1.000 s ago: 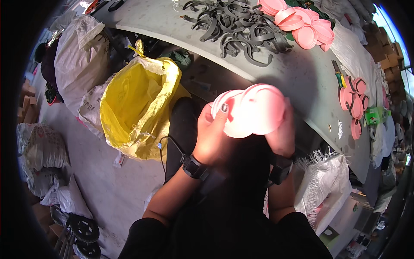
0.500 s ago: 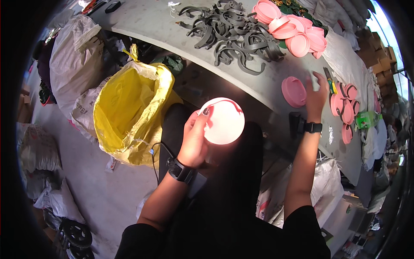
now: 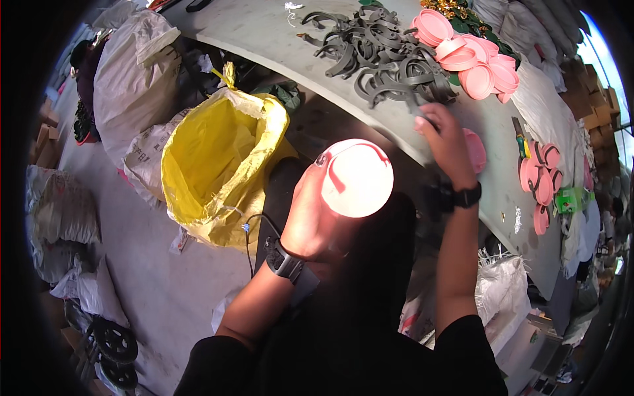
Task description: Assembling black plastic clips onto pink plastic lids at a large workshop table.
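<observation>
My left hand (image 3: 308,214) grips a shallow round pink plastic piece (image 3: 360,181) by its edge, above my lap, its face in bright sunlight. My right hand (image 3: 449,142) is over the table beside a heap of grey curved plastic strips (image 3: 389,56). Its thumb and fingers close on the end of one grey curved strip (image 3: 414,105); its far part merges with the heap. Partly hidden behind that hand, a single pink round piece (image 3: 475,150) lies on the table.
More pink round pieces (image 3: 477,81) are piled beyond the grey heap. To the right are pink pieces with grey strips (image 3: 543,185), a yellow-green handled tool (image 3: 522,140) and a green bottle (image 3: 566,200). An open yellow sack (image 3: 211,165) stands left of my knees, near white sacks (image 3: 135,72).
My right hand has moved left from beside the single pink piece to the grey heap and taken hold of a strip. My left hand still holds its pink piece. The whole view has shifted slightly.
</observation>
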The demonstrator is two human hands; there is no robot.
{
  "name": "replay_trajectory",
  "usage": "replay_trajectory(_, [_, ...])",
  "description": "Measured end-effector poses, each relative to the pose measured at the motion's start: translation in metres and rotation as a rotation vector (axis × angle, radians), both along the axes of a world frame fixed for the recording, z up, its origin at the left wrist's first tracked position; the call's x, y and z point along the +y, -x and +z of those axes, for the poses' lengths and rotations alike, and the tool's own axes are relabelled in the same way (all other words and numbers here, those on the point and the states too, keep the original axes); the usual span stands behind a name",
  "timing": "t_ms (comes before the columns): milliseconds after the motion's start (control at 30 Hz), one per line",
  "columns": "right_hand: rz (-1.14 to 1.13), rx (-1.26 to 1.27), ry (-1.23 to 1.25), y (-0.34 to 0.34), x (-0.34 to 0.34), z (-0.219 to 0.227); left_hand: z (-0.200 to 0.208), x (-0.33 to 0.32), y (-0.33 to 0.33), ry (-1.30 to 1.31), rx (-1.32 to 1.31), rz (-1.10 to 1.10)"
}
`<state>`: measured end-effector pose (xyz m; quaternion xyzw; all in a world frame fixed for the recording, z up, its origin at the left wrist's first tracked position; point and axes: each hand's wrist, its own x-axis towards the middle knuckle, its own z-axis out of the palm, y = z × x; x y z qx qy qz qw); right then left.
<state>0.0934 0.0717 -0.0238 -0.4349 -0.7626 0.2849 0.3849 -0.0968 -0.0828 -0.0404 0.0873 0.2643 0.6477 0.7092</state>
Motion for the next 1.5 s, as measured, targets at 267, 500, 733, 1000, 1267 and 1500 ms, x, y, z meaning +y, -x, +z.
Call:
replay_trajectory(267, [-0.173, 0.055, -0.235, 0.012, -0.073, 0.013, 0.025, 0.0, -0.006, -0.049, -0.193, 0.078])
replay_trajectory(500, [0.264, -0.103, -0.482, 0.037, -0.119, 0.031, 0.022, 0.0, -0.007, -0.082, -0.147, 0.049])
replay_trajectory(733, [0.269, -0.227, -0.447, 0.041, -0.123, 0.019, 0.024, -0.004, -0.015, 0.016, 0.017, 0.233])
replay_trajectory(1000, [0.333, -0.26, -0.499, 0.04, -0.125, 0.019, 0.02, -0.009, -0.022, -0.006, 0.161, 0.342])
replay_trajectory(1267, [0.194, -0.185, -0.451, 0.048, -0.127, 0.01, 0.01, -0.009, -0.026, -0.107, 0.129, 0.32])
replay_trajectory(1500, [0.209, -0.264, -0.405, 0.053, -0.126, 0.01, 0.01, -0.01, -0.026, -0.068, 0.242, 0.384])
